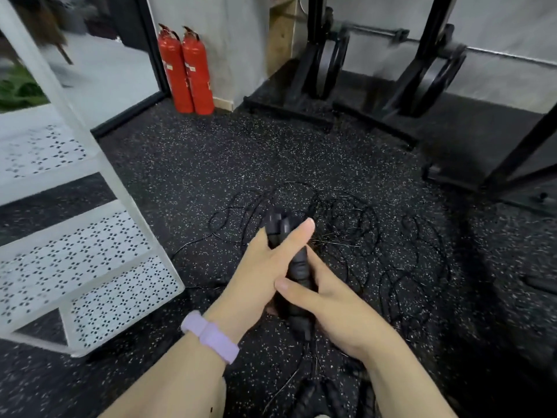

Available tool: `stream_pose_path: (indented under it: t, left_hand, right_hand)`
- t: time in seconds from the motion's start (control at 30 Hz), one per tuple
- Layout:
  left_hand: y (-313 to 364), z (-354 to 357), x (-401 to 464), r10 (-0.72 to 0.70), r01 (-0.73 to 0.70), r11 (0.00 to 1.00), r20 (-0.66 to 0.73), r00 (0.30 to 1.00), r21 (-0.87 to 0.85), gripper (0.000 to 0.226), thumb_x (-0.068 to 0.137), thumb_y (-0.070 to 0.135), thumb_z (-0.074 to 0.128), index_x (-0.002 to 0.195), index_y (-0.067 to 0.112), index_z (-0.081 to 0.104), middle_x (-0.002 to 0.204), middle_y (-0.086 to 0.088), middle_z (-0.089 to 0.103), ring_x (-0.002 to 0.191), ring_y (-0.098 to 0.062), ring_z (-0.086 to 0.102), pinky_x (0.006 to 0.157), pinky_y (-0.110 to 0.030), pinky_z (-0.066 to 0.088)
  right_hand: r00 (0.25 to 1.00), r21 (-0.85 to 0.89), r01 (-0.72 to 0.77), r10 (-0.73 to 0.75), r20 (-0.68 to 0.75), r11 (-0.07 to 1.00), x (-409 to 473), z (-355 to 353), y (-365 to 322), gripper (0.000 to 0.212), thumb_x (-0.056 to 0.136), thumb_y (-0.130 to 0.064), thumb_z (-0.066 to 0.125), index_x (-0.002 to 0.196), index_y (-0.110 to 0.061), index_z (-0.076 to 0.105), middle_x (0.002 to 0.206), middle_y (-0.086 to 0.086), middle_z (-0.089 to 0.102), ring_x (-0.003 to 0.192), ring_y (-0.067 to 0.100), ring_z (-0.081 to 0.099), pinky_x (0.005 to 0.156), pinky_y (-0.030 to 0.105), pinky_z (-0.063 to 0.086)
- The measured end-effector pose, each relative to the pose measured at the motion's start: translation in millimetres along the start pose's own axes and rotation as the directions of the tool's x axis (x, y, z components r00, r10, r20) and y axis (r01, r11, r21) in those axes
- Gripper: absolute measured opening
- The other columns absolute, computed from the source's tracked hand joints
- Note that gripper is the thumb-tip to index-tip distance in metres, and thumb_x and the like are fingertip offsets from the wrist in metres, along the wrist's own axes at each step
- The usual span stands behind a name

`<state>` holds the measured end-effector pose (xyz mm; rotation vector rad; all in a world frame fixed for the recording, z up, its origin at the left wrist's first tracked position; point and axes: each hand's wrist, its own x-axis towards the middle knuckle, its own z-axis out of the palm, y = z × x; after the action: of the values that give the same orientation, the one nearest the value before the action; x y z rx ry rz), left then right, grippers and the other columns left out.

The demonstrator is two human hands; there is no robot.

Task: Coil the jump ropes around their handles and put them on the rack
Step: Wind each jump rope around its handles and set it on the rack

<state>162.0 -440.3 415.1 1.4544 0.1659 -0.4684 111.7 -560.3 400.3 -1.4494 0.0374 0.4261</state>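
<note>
Two black jump rope handles sit side by side between my hands, above the speckled black floor. My left hand, with a lilac band on its wrist, wraps around them from the left, thumb stretched across the top. My right hand grips the lower part of the handles from the right, thumb lying over them. Thin black ropes lie in loose tangled loops on the floor beyond and to the right of my hands. More dark rope lies near the bottom edge. The white perforated rack stands at the left.
Two red fire extinguishers stand against the far wall. Black weight racks with plates and a barbell fill the back right, their bases reaching across the floor. A glass door frame is at the far left.
</note>
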Motion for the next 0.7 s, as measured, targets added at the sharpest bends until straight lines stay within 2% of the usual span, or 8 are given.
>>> stream_pose_path:
  t: [0.07, 0.13, 0.23, 0.3, 0.4, 0.47, 0.57, 0.7]
  left_hand:
    - [2, -9, 13, -0.064, 0.064, 0.998, 0.021, 0.998, -0.013, 0.077, 0.056, 0.094, 0.06, 0.105, 0.037, 0.076, 0.105, 0.001, 0.078, 0.104, -0.023, 0.073, 0.095, -0.049, 0.057]
    - [0, -16, 24, -0.158, 0.154, 0.985, -0.044, 0.986, -0.08, 0.082, 0.057, 0.095, 0.049, 0.102, 0.034, 0.08, 0.104, -0.001, 0.079, 0.1, -0.025, 0.074, 0.094, -0.05, 0.057]
    - [-6, -18, 34, -0.097, 0.102, 0.994, -0.114, 0.989, 0.04, 0.061, 0.089, 0.081, 0.041, 0.121, 0.039, 0.07, 0.124, 0.008, 0.071, 0.116, -0.016, 0.066, 0.107, -0.047, 0.049]
    - [-7, -18, 36, -0.018, 0.034, 0.987, -0.106, 0.994, 0.159, 0.046, 0.097, 0.072, 0.037, 0.115, 0.042, 0.066, 0.121, 0.023, 0.064, 0.118, -0.001, 0.059, 0.111, -0.036, 0.042]
    - [-8, -17, 40, -0.031, 0.039, 0.991, -0.07, 0.997, 0.125, 0.035, 0.1, 0.062, 0.039, 0.096, 0.041, 0.068, 0.089, 0.032, 0.071, 0.086, 0.017, 0.063, 0.083, -0.021, 0.046]
    - [-8, -17, 42, -0.039, 0.046, 0.99, -0.057, 0.998, 0.134, 0.041, 0.1, 0.063, 0.039, 0.097, 0.041, 0.073, 0.088, 0.032, 0.073, 0.081, 0.016, 0.065, 0.075, -0.02, 0.045]
    - [-6, -19, 40, -0.004, 0.015, 0.97, -0.045, 0.999, 0.241, 0.046, 0.1, 0.065, 0.032, 0.089, 0.048, 0.073, 0.089, 0.035, 0.071, 0.087, 0.015, 0.064, 0.079, -0.019, 0.044]
    - [-15, -18, 43, 0.098, -0.079, 0.865, -0.014, 0.995, 0.496, 0.055, 0.099, 0.069, 0.015, 0.107, 0.042, 0.062, 0.117, 0.015, 0.063, 0.12, -0.008, 0.051, 0.103, -0.032, 0.036]
  right_hand:
    - [0.999, 0.052, -0.038, 0.039, -0.028, 0.998, 14, -4, 0, 0.039, 0.099, -0.036, 0.069, 0.133, -0.051, 0.058, 0.125, 0.009, 0.072, 0.109, 0.03, 0.071, 0.105, 0.055, 0.053]
    - [0.995, 0.106, -0.078, 0.084, -0.046, 0.991, 25, -5, 2, 0.026, 0.102, -0.034, 0.063, 0.124, -0.048, 0.065, 0.12, 0.015, 0.073, 0.097, 0.032, 0.069, 0.101, 0.05, 0.056]
    - [0.989, 0.208, -0.102, 0.121, -0.08, 0.973, 36, -6, 4, 0.024, 0.096, -0.036, 0.064, 0.115, -0.049, 0.071, 0.119, -0.002, 0.076, 0.104, 0.02, 0.073, 0.092, 0.038, 0.056]
    - [0.986, 0.278, -0.094, 0.127, -0.103, 0.956, 42, -9, 5, 0.032, 0.089, -0.039, 0.066, 0.119, -0.048, 0.069, 0.12, -0.007, 0.076, 0.111, 0.012, 0.073, 0.09, 0.034, 0.056]
    - [0.984, 0.343, -0.091, 0.137, -0.11, 0.935, 49, -13, 8, 0.043, 0.085, -0.034, 0.066, 0.128, -0.04, 0.066, 0.119, -0.006, 0.077, 0.111, 0.013, 0.073, 0.087, 0.031, 0.057]
    - [0.986, 0.373, -0.081, 0.129, -0.107, 0.925, 50, -13, 11, 0.044, 0.084, -0.03, 0.068, 0.127, -0.037, 0.068, 0.121, -0.004, 0.076, 0.112, 0.014, 0.072, 0.087, 0.031, 0.058]
    - [0.986, 0.416, -0.1, 0.146, -0.081, 0.904, 50, -11, 14, 0.038, 0.081, -0.029, 0.076, 0.117, -0.04, 0.074, 0.123, 0.001, 0.075, 0.114, 0.019, 0.072, 0.091, 0.038, 0.057]
    - [0.983, 0.479, -0.105, 0.164, -0.084, 0.872, 48, -12, 17, 0.041, 0.08, -0.013, 0.081, 0.118, -0.027, 0.073, 0.11, 0.008, 0.078, 0.095, 0.02, 0.076, 0.071, 0.035, 0.061]
